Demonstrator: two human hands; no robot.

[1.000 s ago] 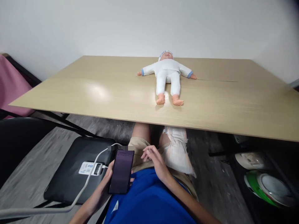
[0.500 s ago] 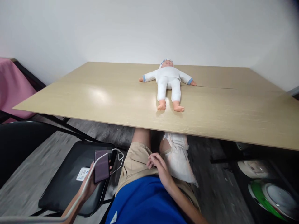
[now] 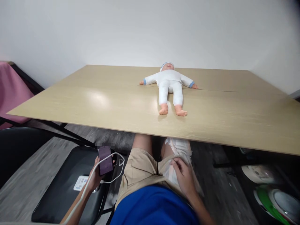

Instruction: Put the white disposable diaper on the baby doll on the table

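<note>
A smartphone (image 3: 105, 161) with a white charging cable (image 3: 119, 153) rests in my left hand (image 3: 95, 176), its fingers wrapped round it above the black chair seat. Across my right thigh lies a white diaper (image 3: 180, 147), partly under the table edge. My right hand (image 3: 185, 178) is over its inner side, thumb and fingers curled together; whether they pinch anything is hidden. On the table (image 3: 112, 115) a baby doll (image 3: 170, 86) in white clothes and a white headband lies on its back, arms spread and feet towards me.
A black chair (image 3: 63, 181) with a white label (image 3: 81, 182) stands to my left. Behind it is a chair with a pink cloth (image 3: 12, 90). Below the table on the right are a green-rimmed round thing (image 3: 264, 200) and a pale container (image 3: 257, 173).
My right hand has moved right, from over my lap onto the diaper. My left hand has shifted slightly up and right with the phone. The view has tilted a little upward.
</note>
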